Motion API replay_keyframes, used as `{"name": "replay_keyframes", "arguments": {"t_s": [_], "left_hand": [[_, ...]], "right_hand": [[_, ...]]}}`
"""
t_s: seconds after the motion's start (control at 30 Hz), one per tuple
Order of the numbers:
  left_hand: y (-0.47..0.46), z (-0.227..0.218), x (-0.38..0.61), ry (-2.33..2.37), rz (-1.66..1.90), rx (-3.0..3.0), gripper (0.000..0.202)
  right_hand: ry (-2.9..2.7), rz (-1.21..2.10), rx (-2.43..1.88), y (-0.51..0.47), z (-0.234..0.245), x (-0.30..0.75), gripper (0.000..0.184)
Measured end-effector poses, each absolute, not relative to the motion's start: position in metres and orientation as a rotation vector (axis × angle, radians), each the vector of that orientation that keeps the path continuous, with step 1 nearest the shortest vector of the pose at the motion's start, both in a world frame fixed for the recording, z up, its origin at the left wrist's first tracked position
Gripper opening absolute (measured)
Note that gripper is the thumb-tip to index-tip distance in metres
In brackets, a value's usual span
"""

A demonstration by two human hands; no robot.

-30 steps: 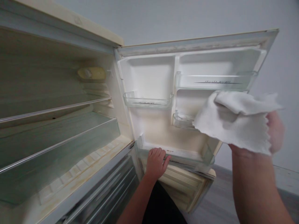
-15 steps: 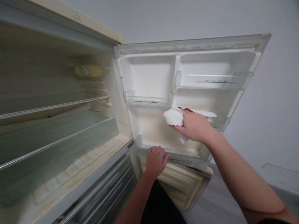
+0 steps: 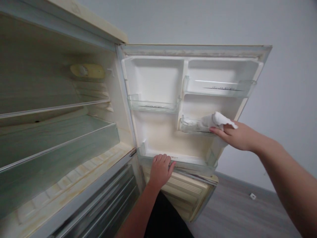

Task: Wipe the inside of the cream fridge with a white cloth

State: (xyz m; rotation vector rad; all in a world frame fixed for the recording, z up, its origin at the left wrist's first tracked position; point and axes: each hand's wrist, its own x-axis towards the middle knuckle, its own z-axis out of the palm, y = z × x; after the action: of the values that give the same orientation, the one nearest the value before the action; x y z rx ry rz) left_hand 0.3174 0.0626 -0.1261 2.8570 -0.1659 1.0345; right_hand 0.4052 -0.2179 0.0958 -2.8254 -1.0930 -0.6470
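My right hand (image 3: 234,134) is closed on a white cloth (image 3: 218,119), part of which reaches into the middle right door shelf (image 3: 193,127). Its thumb lies along the front of that clear shelf. With its fingers curled over the rim of the bottom door shelf (image 3: 190,167), my left hand (image 3: 161,168) grips the front edge. Both shelves are fixed to the inside of the open fridge door (image 3: 158,130), whose inner panel is white with yellowish patches. The palm side of my left hand is hidden.
On the left stands the open fridge, with a glass shelf (image 3: 54,108), a clear drawer (image 3: 61,145) and a yellowed lamp cover (image 3: 88,70). Below is an open lower door (image 3: 185,191). A small white object (image 3: 252,196) lies on the floor by the wall.
My right hand has moved right with the cloth, from in front of the door's middle to the middle right shelf. My left hand stays on the bottom shelf. The view has shifted slightly.
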Motion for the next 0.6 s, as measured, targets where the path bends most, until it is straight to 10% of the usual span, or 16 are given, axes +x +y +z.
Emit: {"name": "replay_keyframes", "arguments": {"t_s": [0.33, 0.6], "left_hand": [[0.062, -0.124, 0.317, -0.158, 1.020, 2.866, 0.022], [0.061, -0.121, 0.315, -0.158, 1.036, 2.858, 0.021]], "right_hand": [[-1.317, -1.329, -2.620, -0.155, 0.049, 0.380, 0.057], [-1.094, -1.066, -2.700, -0.086, 0.026, 0.363, 0.064]]}}
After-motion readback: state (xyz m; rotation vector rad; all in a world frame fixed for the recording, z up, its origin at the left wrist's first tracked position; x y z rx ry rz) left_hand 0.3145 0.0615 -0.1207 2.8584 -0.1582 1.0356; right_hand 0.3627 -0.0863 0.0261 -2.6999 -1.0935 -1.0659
